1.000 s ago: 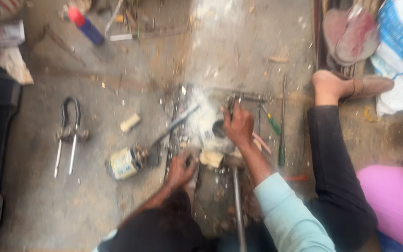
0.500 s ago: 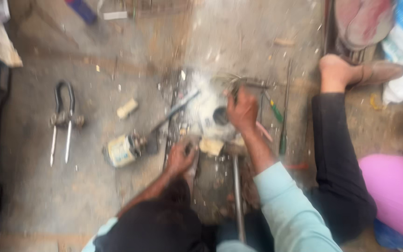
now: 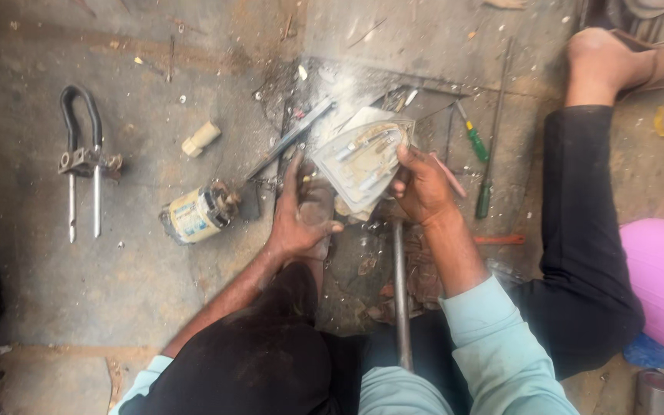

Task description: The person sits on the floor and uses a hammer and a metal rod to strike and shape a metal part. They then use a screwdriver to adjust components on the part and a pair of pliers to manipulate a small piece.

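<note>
Iron soleplate (image 3: 363,161) now tilted up off the gritty floor (image 3: 140,253), pinched at its edge by right hand (image 3: 422,184), left hand (image 3: 301,211) spread flat beside it, small motor (image 3: 196,215) and screwdrivers (image 3: 482,165) lying near.

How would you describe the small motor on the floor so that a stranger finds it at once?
Start at the left hand pressed on the concrete floor. Just to its left lies the motor, a short cream cylinder on its side with rusty metal parts at one end. The black-handled clamp tool farther left is long and thin, and the pale plug above is much smaller.
</note>
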